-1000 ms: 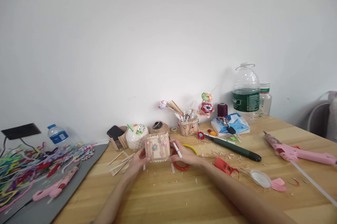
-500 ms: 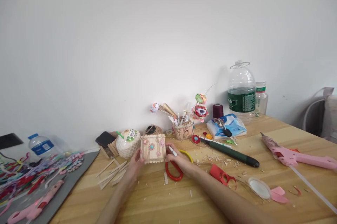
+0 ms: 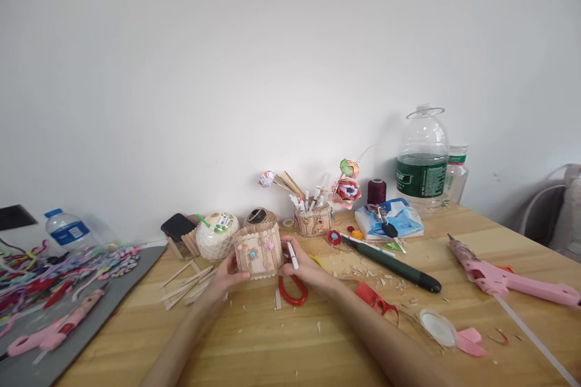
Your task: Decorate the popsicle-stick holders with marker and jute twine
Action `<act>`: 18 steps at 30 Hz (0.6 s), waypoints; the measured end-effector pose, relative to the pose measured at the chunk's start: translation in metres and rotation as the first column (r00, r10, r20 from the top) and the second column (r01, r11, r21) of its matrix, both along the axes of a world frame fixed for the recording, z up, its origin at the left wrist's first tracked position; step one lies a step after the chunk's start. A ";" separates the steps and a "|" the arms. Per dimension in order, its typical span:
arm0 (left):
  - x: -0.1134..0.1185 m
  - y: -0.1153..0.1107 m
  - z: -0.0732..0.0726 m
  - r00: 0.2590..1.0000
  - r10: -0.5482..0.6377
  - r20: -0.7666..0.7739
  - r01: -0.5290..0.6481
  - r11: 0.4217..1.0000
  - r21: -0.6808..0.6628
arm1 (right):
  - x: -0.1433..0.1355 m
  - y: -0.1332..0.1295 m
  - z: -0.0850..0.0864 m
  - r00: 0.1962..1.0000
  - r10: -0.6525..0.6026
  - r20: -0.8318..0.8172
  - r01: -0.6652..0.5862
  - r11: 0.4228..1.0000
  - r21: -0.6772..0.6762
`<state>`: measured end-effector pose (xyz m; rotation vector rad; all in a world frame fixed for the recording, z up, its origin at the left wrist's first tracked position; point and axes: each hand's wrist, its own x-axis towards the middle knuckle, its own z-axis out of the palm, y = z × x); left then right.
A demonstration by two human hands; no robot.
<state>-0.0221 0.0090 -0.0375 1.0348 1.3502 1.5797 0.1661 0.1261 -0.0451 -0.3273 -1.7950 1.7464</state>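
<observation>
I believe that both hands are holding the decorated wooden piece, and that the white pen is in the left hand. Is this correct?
Not entirely: the white pen is in the right hand, not the left hand, as the head view shows. Both hands are indeed holding the decorated wooden piece.

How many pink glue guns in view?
2. One pink glue gun lies on the gray mat, far left; the second glue gun lies on the wooden table, far right. The clutter could hide more.

Rm btwn forearms (image 3: 187,327), red loop (image 3: 295,301) ahead
</observation>
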 end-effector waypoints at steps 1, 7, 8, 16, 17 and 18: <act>0.000 0.000 -0.001 1.000 -0.007 -0.017 0.007 1.000 -0.006 | 0.002 0.003 0.001 1.000 0.016 0.026 -0.017 1.000 0.026; -0.003 0.002 -0.008 0.986 -0.071 -0.152 0.065 0.997 -0.045 | 0.023 0.017 0.009 0.986 0.025 0.163 -0.049 0.989 0.142; -0.004 0.003 -0.009 0.981 -0.083 -0.176 0.076 0.996 -0.048 | 0.026 0.020 0.011 0.986 0.006 0.169 -0.032 0.988 0.153; -0.013 -0.007 -0.004 0.932 -0.127 -0.340 0.119 0.992 -0.043 | 0.048 0.014 0.033 0.969 -0.245 0.031 0.237 0.958 0.163; -0.017 -0.009 -0.004 0.927 -0.123 -0.355 0.118 0.992 -0.035 | 0.051 0.009 0.036 0.961 -0.276 0.002 0.273 0.950 0.150; -0.021 -0.010 -0.003 0.922 -0.116 -0.369 0.114 0.993 -0.026 | 0.054 0.004 0.039 0.951 -0.309 -0.026 0.309 0.942 0.131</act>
